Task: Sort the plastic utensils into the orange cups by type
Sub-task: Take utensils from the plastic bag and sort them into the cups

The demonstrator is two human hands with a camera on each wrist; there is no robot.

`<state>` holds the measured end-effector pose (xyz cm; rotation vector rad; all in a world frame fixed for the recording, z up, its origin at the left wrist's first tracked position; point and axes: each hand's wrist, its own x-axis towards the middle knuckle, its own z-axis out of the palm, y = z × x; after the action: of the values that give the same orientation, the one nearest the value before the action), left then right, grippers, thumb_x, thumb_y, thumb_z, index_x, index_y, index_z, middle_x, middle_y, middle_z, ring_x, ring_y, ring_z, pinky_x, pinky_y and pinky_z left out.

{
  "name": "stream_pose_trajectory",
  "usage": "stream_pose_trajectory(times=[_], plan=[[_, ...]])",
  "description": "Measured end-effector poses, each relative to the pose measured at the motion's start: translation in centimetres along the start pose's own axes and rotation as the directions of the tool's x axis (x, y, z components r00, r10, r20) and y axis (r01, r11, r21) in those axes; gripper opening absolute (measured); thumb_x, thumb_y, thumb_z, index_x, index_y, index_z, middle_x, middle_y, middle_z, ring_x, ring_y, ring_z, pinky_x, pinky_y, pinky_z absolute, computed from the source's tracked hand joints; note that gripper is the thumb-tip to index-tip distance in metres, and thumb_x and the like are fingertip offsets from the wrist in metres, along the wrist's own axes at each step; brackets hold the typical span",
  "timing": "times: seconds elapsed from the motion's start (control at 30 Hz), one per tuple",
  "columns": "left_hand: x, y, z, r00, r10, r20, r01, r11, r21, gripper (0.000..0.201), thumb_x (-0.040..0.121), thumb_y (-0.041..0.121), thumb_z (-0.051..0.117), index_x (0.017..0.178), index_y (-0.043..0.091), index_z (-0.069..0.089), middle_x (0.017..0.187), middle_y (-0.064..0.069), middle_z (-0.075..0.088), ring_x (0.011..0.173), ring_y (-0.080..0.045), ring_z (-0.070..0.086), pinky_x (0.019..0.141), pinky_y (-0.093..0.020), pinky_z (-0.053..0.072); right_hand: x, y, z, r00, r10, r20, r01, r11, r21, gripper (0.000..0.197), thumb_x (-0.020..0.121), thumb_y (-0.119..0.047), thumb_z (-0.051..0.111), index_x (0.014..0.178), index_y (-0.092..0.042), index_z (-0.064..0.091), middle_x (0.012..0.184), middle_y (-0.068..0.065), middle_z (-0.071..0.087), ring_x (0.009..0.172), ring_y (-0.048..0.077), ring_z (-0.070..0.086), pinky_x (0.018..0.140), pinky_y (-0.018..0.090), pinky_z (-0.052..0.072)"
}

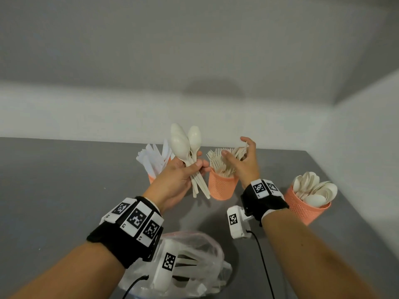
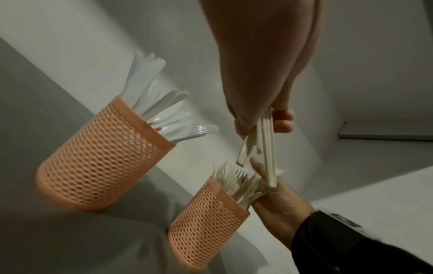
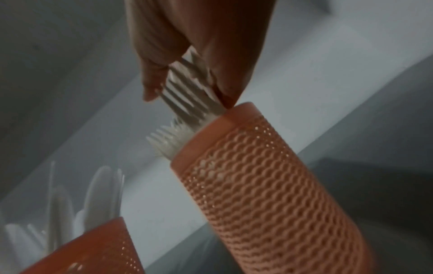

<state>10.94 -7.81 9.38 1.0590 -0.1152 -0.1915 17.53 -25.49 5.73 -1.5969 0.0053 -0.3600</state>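
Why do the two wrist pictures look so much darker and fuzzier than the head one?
Head view: evenly lit, spoons sharp, table edges bowed by the wide lens. Left wrist view: dim, knife cup slightly smeared. Right wrist view: darkest, fork cup and forks blurred.

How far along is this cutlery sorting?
Mostly done: three orange cups hold knives, forks and spoons. The left hand grips a bunch of spoons not yet dropped in; the right hand is at the forks. Some utensils remain in the plastic bag.
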Motion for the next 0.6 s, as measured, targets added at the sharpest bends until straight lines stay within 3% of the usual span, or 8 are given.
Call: stream_pose_trajectory(times=[0.07, 0.13, 0.23, 0.33, 0.43, 0.5, 0.53, 0.6], plan=[[0.0, 0.0, -0.2, 1.000, -0.002, 0.012, 0.002, 1.000, 0.020, 0.017, 0.094, -0.004, 0.043, 0.097, 0.009, 0.054, 0.067, 0.001, 0.068, 0.070, -0.012, 0.067, 0.074, -0.019, 0.056, 0.4, 0.0, 0.4, 0.992, -0.105, -0.065, 0.101, 0.992, -0.073, 0.034, 0.086, -0.022, 0.065, 0.113, -0.029, 0.046, 0.090, -0.002, 0.054, 0.077, 0.009, 0.057, 0.069, 0.019, 0.049], [-0.1, -0.2, -0.1, 0.999, -0.024, 0.030, 0.023, 0.999, 0.023, 0.018, 0.094, -0.004, 0.042, 0.093, 0.009, 0.055, 0.068, -0.001, 0.067, 0.071, -0.012, 0.067, 0.072, -0.018, 0.055, 0.6, 0.1, 0.8, 0.981, -0.194, -0.008, 0.186, 0.950, -0.251, 0.016, 0.096, -0.020, 0.048, 0.109, -0.017, 0.056, 0.096, 0.000, 0.056, 0.086, 0.012, 0.054, 0.077, 0.022, 0.040], [-0.1, -0.3, 0.3, 0.996, -0.065, 0.068, 0.062, 0.997, 0.053, 0.019, 0.096, 0.000, 0.040, 0.093, 0.011, 0.055, 0.072, -0.003, 0.065, 0.070, -0.012, 0.065, 0.071, -0.022, 0.054, 0.7, 1.5, 0.9, 0.956, -0.208, 0.208, 0.289, 0.794, -0.535, 0.037, 0.097, -0.024, 0.033, 0.102, -0.003, 0.062, 0.106, 0.010, 0.057, 0.100, 0.024, 0.053, 0.083, 0.022, 0.034], [0.0, -0.4, 1.0, 0.991, -0.093, 0.093, 0.082, 0.990, 0.114, 0.016, 0.097, 0.005, 0.041, 0.093, 0.012, 0.055, 0.067, -0.001, 0.058, 0.062, -0.011, 0.058, 0.072, -0.025, 0.050, 0.4, 0.3, 0.2, 0.956, -0.150, 0.252, 0.280, 0.725, -0.629, 0.040, 0.097, -0.031, 0.034, 0.108, -0.005, 0.062, 0.122, 0.009, 0.050, 0.116, 0.023, 0.044, 0.101, 0.032, 0.034], [0.3, -1.2, 2.4, 0.987, -0.093, 0.132, 0.063, 0.975, 0.213, 0.019, 0.097, 0.012, 0.043, 0.082, 0.009, 0.054, 0.063, -0.001, 0.051, 0.055, -0.009, 0.049, 0.070, -0.027, 0.044, -1.6, -2.9, -0.9, 0.961, -0.138, 0.239, 0.222, 0.901, -0.373, 0.035, 0.096, -0.033, 0.045, 0.124, -0.014, 0.054, 0.123, 0.003, 0.048, 0.115, 0.011, 0.046, 0.101, 0.021, 0.038], [0.5, -1.7, 3.9, 0.977, -0.103, 0.187, 0.048, 0.959, 0.278, 0.022, 0.098, 0.015, 0.043, 0.079, 0.008, 0.053, 0.063, -0.002, 0.049, 0.054, -0.009, 0.047, 0.066, -0.026, 0.043, -3.7, -4.7, -1.5, 0.936, 0.041, 0.350, -0.006, 0.995, -0.100, 0.042, 0.094, -0.037, 0.046, 0.129, -0.015, 0.047, 0.110, 0.005, 0.055, 0.095, 0.012, 0.055, 0.081, 0.016, 0.046], [0.6, -2.0, 4.9, 0.970, -0.113, 0.217, 0.045, 0.954, 0.296, 0.022, 0.098, 0.015, 0.043, 0.079, 0.009, 0.053, 0.063, -0.001, 0.048, 0.054, -0.008, 0.046, 0.063, -0.023, 0.044, -4.5, -5.3, -2.0, 0.913, 0.113, 0.392, -0.134, 0.991, 0.027, 0.048, 0.091, -0.042, 0.046, 0.128, -0.013, 0.048, 0.099, 0.009, 0.057, 0.079, 0.014, 0.055, 0.067, 0.016, 0.048], [0.8, -2.8, 7.1, 0.951, -0.141, 0.275, 0.049, 0.947, 0.317, 0.022, 0.098, 0.014, 0.041, 0.080, 0.012, 0.052, 0.061, 0.001, 0.048, 0.054, -0.008, 0.045, 0.059, -0.019, 0.044, -5.7, -6.1, -3.5, 0.902, 0.145, 0.408, -0.246, 0.947, 0.207, 0.063, 0.083, -0.054, 0.045, 0.122, -0.007, 0.053, 0.088, 0.009, 0.063, 0.058, 0.018, 0.044, 0.045, 0.019, 0.040]])
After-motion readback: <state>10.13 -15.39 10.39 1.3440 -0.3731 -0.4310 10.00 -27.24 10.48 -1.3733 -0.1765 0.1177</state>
